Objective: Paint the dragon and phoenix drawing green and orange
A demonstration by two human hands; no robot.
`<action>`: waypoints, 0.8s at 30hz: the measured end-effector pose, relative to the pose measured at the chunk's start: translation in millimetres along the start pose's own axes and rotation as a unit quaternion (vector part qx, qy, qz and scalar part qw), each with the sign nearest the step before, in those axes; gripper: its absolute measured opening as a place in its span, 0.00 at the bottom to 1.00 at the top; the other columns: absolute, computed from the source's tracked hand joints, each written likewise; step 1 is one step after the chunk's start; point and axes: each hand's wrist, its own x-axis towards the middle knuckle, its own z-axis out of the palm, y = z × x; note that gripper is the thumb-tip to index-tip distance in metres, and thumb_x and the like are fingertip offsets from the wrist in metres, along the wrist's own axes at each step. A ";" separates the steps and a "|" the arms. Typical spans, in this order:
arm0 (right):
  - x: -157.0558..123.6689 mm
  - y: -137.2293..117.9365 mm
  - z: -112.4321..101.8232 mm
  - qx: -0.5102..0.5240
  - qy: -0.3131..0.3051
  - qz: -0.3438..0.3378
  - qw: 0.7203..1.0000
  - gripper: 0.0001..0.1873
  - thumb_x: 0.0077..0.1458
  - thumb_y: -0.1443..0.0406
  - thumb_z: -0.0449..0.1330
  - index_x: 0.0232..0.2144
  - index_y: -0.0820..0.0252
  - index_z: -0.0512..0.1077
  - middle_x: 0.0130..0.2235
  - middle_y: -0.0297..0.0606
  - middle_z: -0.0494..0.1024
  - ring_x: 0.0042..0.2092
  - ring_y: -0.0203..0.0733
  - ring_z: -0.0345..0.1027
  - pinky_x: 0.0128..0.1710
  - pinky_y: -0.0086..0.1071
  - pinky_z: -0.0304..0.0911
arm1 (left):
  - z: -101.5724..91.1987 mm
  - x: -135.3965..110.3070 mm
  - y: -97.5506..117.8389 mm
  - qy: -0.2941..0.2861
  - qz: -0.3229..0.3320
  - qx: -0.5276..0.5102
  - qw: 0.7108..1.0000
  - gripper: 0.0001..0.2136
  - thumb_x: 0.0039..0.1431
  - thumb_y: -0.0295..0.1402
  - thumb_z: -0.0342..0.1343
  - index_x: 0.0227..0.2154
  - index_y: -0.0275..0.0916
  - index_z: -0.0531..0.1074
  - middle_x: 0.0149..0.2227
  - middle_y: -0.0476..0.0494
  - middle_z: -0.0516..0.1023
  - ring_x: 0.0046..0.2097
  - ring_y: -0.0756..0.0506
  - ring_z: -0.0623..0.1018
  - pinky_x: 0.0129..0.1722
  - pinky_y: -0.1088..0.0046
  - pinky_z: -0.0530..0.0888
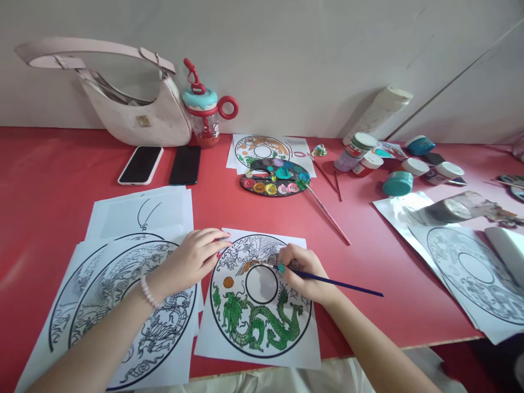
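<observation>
— Head view: what is held, and where?

— A blue-handled brush (327, 280) is pinched in the right hand (305, 273), fingers closed around it, with the tip laid on the upper part of a round dragon drawing (260, 297). The sheet is placed near the front edge of the red table (49, 180), and its lower half is already filled in with green (an orange dot is seen at the left of the ring).

— And the other hand?

— The left hand (192, 259) is spread flat, palm down and gripping nothing, with the fingertips pressed on the sheet's upper left corner. A bead bracelet (148, 292) is worn at the wrist. A stack of uncoloured prints (123, 284) is covered partly by that forearm.

— What is laid farther back?

— A paint palette (275, 179) is set on another coloured sheet (266, 150), well apart from the hands, and a spare brush (327, 210) is left beside it. Paint jars (397, 183) are grouped at the right. Two phones (164, 164) are placed face up before a pale handbag (135, 114), with a small bottle (204, 117) just beside it.
</observation>
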 end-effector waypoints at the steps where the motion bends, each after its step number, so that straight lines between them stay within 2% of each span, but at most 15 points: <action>1: -0.2 1.2 -0.3 0.005 0.004 0.001 1.000 0.07 0.48 0.69 0.54 0.24 0.57 0.57 0.24 0.30 0.62 0.26 0.32 0.53 0.25 0.27 0.52 | -0.2 0.2 0.0 0.001 -0.001 -0.001 1.000 0.15 0.64 0.27 0.45 0.52 0.43 0.66 0.55 0.43 0.70 0.57 0.42 0.68 0.54 0.54 0.70; 11: 0.8 7.2 -2.1 0.048 -0.001 0.035 0.998 0.09 0.51 0.67 0.54 0.24 0.57 0.56 0.24 0.30 0.61 0.25 0.32 0.51 0.24 0.28 0.50 | 2.9 0.2 0.0 0.016 -0.004 -0.007 1.000 0.14 0.66 0.28 0.44 0.51 0.43 0.67 0.53 0.45 0.71 0.56 0.44 0.68 0.53 0.58 0.70; 16: 0.8 8.1 -3.6 0.094 -0.006 0.072 0.993 0.09 0.53 0.66 0.55 0.25 0.57 0.57 0.24 0.30 0.61 0.25 0.32 0.51 0.24 0.27 0.49 | -10.2 1.9 5.7 0.042 0.040 0.051 0.997 0.14 0.66 0.26 0.43 0.51 0.40 0.67 0.53 0.44 0.71 0.56 0.43 0.67 0.54 0.58 0.68; 18: 0.7 8.3 -4.4 0.107 -0.008 0.083 0.991 0.09 0.54 0.65 0.55 0.25 0.57 0.57 0.24 0.30 0.61 0.25 0.32 0.52 0.24 0.27 0.50 | -13.2 -0.4 21.1 0.044 0.078 0.106 0.990 0.15 0.64 0.23 0.44 0.50 0.38 0.68 0.51 0.44 0.73 0.55 0.41 0.68 0.55 0.55 0.66; 20: 0.8 8.7 -5.4 0.115 -0.007 0.091 0.989 0.09 0.55 0.64 0.54 0.25 0.57 0.58 0.24 0.30 0.61 0.25 0.32 0.52 0.24 0.28 0.50 | -2.1 -8.8 48.1 0.025 0.105 0.101 0.989 0.15 0.63 0.23 0.46 0.50 0.39 0.68 0.51 0.45 0.74 0.54 0.42 0.69 0.54 0.55 0.65; 22: 0.9 9.1 -6.2 0.115 -0.001 0.093 0.989 0.10 0.56 0.62 0.54 0.25 0.57 0.58 0.24 0.30 0.61 0.25 0.32 0.52 0.24 0.28 0.50 | 27.4 -25.7 86.1 -0.017 0.131 0.017 0.991 0.12 0.63 0.27 0.49 0.47 0.43 0.70 0.48 0.46 0.75 0.49 0.43 0.72 0.51 0.60 0.69; 24: 1.3 9.2 -6.7 0.108 0.006 0.091 0.990 0.11 0.56 0.61 0.54 0.25 0.58 0.58 0.24 0.31 0.61 0.25 0.32 0.52 0.23 0.27 0.50 | 69.7 -51.7 132.8 -0.044 0.137 -0.056 0.988 0.08 0.62 0.29 0.51 0.41 0.45 0.72 0.43 0.46 0.76 0.44 0.45 0.73 0.46 0.64 0.72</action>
